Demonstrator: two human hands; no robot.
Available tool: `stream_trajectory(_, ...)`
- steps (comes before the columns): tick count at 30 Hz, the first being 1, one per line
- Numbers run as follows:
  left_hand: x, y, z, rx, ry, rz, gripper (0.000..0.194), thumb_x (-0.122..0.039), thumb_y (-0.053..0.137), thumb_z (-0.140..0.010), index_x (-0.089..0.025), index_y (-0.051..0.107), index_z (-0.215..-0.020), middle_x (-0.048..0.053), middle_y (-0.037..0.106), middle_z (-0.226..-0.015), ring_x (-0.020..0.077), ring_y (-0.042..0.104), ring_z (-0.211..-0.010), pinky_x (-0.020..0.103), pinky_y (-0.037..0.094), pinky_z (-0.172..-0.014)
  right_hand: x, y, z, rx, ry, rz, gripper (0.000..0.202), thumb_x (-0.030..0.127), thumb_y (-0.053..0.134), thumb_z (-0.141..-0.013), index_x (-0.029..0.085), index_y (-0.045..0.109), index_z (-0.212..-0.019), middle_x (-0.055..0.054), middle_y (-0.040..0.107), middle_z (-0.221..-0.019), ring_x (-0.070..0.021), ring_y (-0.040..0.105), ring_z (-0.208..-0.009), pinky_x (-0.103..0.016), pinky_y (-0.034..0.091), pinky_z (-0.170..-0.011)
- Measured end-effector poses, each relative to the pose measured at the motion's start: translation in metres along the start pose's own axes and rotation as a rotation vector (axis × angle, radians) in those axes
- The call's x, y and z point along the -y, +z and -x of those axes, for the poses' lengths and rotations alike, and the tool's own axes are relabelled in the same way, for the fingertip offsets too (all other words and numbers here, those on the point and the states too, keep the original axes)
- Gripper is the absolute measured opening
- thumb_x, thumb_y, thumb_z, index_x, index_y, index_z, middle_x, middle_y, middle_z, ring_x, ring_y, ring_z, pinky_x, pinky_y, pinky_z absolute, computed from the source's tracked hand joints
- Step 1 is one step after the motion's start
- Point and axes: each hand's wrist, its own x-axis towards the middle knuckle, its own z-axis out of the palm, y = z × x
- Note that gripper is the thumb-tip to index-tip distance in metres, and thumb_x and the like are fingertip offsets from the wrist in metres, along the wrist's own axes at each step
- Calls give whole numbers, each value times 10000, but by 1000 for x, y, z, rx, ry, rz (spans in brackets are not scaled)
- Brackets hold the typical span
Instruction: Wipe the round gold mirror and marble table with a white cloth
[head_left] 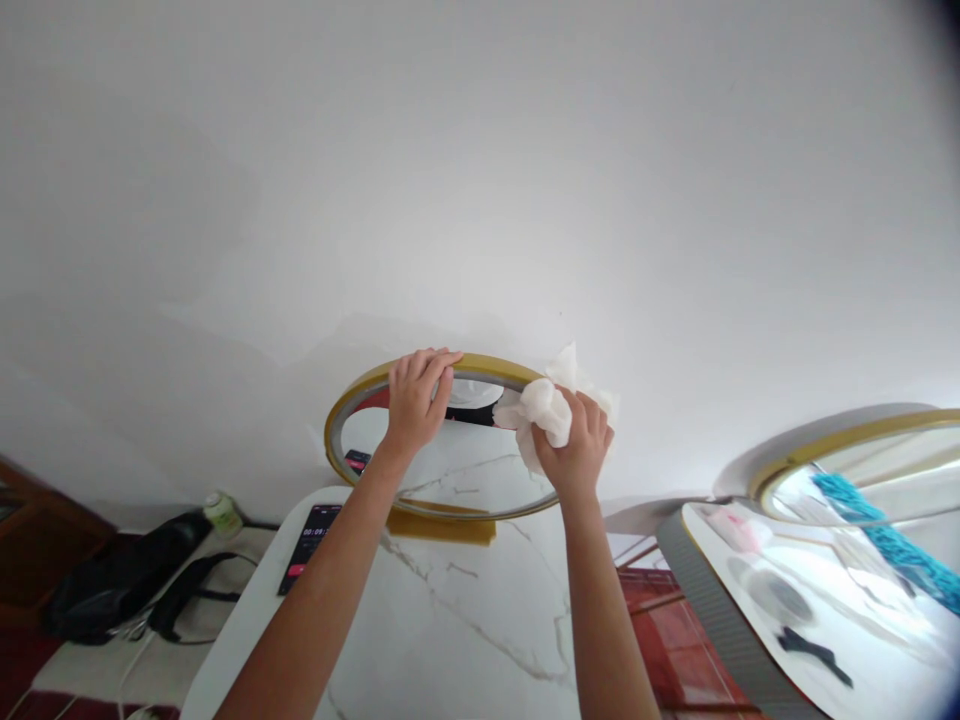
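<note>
An oval mirror (pixel 480 470) with a gold frame stands on a gold base on a white marbled table (pixel 450 620), close to the wall. My left hand (pixel 421 398) grips the top left of its frame, fingers over the edge and thumb in front of the glass. At the upper right of the frame, my right hand (pixel 576 440) is closed on a crumpled white tissue (pixel 546 410), which also sticks out behind the fingers. The tissue lies against the frame.
A phone (pixel 309 545) lies at the table's left edge. Further left are a black bag (pixel 127 575) and a green-labelled container (pixel 222 513). On the right, a second table (pixel 731 610) holds another gold-framed mirror (pixel 870 470), a pink-white packet (pixel 739 528) and a black item (pixel 814 655).
</note>
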Motion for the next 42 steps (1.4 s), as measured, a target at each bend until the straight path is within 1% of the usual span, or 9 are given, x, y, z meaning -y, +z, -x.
stream_trajectory(5, 0, -2, -2, 8, -2, 41, 336, -307, 326, -970, -287, 559, -1211, 44, 596, -1156, 203, 487, -1119, 401, 325, -966, -19, 3, 10, -45, 81, -34, 487, 400, 531, -789, 220, 476, -1238, -100, 534, -1155, -294, 468, -1062, -415, 359, -847)
stream_trajectory(10, 12, -18, -2, 68, 36, 173, 371, -329, 314, -971, -272, 499, -1287, 40, 565, -1250, 189, 488, -1172, 398, 365, -1015, -22, 3, 11, -41, 84, -43, 489, 425, 541, -787, 223, 484, -1229, -92, 538, -1152, -289, 471, -1059, -400, 356, -846)
stream_trajectory(13, 31, -27, 10, 9, -32, 142, 370, -332, 338, -963, -267, 490, -1294, 41, 529, -1302, 191, 469, -1209, 403, 346, -1056, -22, 3, 12, -39, 85, -49, 488, 425, 546, -788, 223, 488, -1228, -88, 537, -1155, -286, 469, -1063, -390, 349, -851)
stream_trajectory(17, 67, -31, 36, -129, -177, 82, 358, -337, 336, -962, -260, 525, -1256, 49, 534, -1285, 194, 457, -1220, 416, 310, -1090, -23, 2, 14, -47, 82, -33, 484, 412, 536, -786, 213, 490, -1225, -97, 533, -1145, -288, 465, -1057, -395, 353, -842)
stream_trajectory(20, 87, -29, 50, -135, -228, 124, 376, -360, 300, -969, -263, 522, -1256, 47, 550, -1267, 185, 479, -1198, 413, 341, -1074, -22, 1, 14, -46, 83, -9, 483, 409, 539, -783, 219, 488, -1225, -96, 534, -1136, -290, 465, -1054, -405, 359, -836)
stream_trajectory(22, 93, -27, 55, -121, -245, 151, 390, -373, 284, -971, -264, 502, -1276, 46, 547, -1280, 183, 484, -1196, 418, 346, -1070, -18, 1, 12, -37, 76, 13, 488, 411, 544, -782, 229, 486, -1231, -94, 537, -1137, -292, 467, -1049, -410, 357, -834)
stream_trajectory(27, 94, -26, 56, -120, -277, 153, 395, -386, 278, -974, -270, 501, -1278, 39, 548, -1284, 177, 479, -1202, 413, 335, -1071, 9, 0, 1, -15, -9, 64, 522, 410, 568, -777, 251, 475, -1265, -101, 515, -1186, -307, 446, -1086, -431, 323, -858)
stream_trajectory(38, 97, -26, 57, -145, -293, 152, 386, -370, 282, -978, -267, 509, -1274, 43, 562, -1266, 170, 489, -1185, 402, 333, -1062, 117, 7, -38, 198, -418, 145, 604, 249, 593, -727, 291, 436, -1308, -88, 451, -1337, -346, 330, -1194, -544, 212, -948)
stream_trajectory(42, 101, -28, 57, -131, -271, 172, 381, -360, 292, -979, -267, 500, -1283, 47, 558, -1267, 168, 487, -1185, 397, 336, -1058, 135, 12, -40, 234, -482, 154, 596, 233, 584, -728, 294, 443, -1304, -76, 463, -1333, -338, 328, -1200, -550, 192, -964)
